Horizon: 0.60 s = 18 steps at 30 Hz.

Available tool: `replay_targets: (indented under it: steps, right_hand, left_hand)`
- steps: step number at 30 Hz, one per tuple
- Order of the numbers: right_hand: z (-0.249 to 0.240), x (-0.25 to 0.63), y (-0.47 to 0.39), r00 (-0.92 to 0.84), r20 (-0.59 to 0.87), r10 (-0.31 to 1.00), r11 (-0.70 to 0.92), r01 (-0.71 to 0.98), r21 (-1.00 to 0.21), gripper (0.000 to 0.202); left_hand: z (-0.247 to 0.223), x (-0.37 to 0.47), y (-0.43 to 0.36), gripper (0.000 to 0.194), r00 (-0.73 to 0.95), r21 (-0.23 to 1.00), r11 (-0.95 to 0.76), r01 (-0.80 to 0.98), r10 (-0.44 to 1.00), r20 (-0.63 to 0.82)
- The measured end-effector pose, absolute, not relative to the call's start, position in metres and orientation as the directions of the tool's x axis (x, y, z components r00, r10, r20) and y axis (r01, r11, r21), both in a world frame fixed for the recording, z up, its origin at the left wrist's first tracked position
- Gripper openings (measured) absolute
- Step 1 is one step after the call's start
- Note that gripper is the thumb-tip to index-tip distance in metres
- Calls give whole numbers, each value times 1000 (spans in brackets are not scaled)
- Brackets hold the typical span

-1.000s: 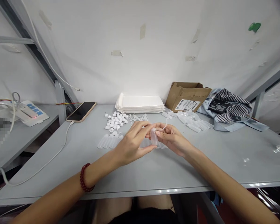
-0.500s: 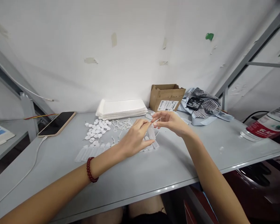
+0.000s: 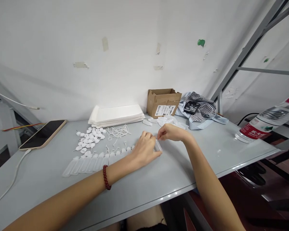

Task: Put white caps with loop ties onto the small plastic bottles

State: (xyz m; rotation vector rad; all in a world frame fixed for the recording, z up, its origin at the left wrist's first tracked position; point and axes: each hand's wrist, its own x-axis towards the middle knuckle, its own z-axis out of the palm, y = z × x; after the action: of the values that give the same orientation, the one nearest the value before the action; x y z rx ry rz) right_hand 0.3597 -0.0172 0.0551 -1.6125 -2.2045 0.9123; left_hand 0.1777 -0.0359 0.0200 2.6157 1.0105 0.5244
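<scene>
Table (image 3: 173, 170), two hands (image 3: 145, 149) (image 3: 172, 132), one row of tubes (image 3: 99, 162)

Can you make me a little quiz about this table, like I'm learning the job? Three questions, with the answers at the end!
1. Which wrist wears the dark red bead bracelet?
2. True or false: the row of clear tubes lies closer to the person than the pile of white caps.
3. What sits just right of the cardboard box?
A phone
B striped cloth
C stack of white sheets

Key: 1 left; 2 true; 3 B
</scene>
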Motion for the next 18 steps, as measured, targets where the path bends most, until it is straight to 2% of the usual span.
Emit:
replay_targets:
  steps: [10, 18]
  right_hand:
    - [49, 353, -16, -358, -211, 909, 221, 847, -484, 16]
    - [47, 350, -15, -360, -182, 915, 256, 866, -430, 19]
  left_hand:
    - [20, 179, -38, 36, 678, 382, -684, 621, 714, 175]
    - [21, 175, -38, 41, 684, 420, -656, 627, 722, 107]
